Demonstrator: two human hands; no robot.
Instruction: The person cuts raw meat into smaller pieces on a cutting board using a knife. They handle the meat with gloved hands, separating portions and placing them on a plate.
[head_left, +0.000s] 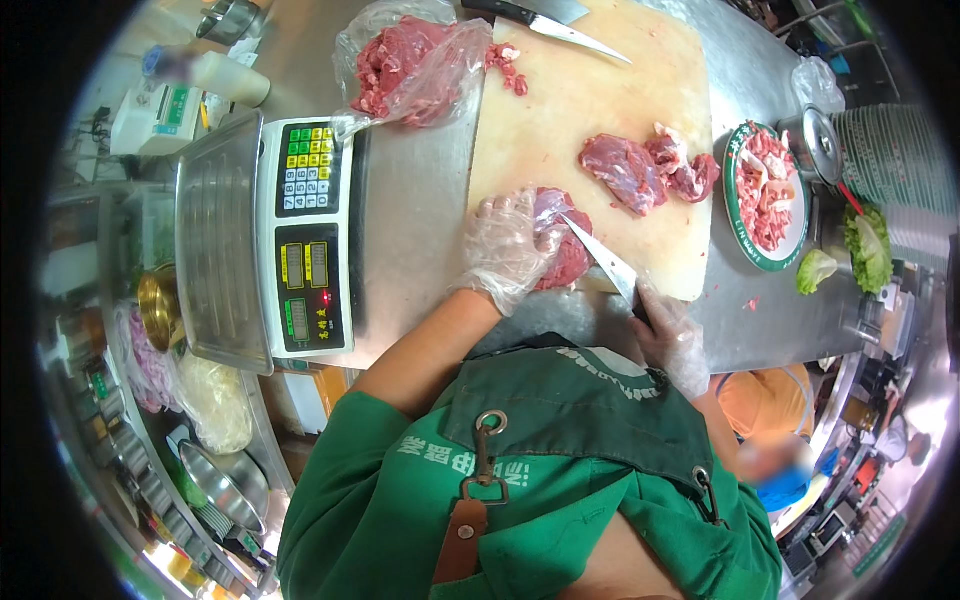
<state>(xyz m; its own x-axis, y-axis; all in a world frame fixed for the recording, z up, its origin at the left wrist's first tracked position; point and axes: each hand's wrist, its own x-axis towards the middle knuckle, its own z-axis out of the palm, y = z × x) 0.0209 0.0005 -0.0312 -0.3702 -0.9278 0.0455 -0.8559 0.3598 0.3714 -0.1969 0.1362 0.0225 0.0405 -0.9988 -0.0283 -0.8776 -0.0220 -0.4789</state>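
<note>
My left hand (510, 244), in a clear plastic glove, presses on a piece of raw red meat (566, 259) at the near edge of the cutting board (555, 127). My right hand (671, 330), also gloved, grips the dark handle of a kitchen knife (604, 259); its tip touches the top of that meat. To the right on the board lie a larger raw meat piece (624, 172) and some trimmed pieces (690, 172) with fat. A second knife (555, 30) with a black handle rests at the board's far edge, near small meat scraps (510, 69).
A digital scale (311, 232) stands at the left, below an opened plastic bag of raw meat (412, 71). At the right are an oval plate of sliced meat (765, 195), a lidded metal pot (817, 142), stacked plates (892, 157) and lettuce (868, 251). Another person (765, 405) is at lower right.
</note>
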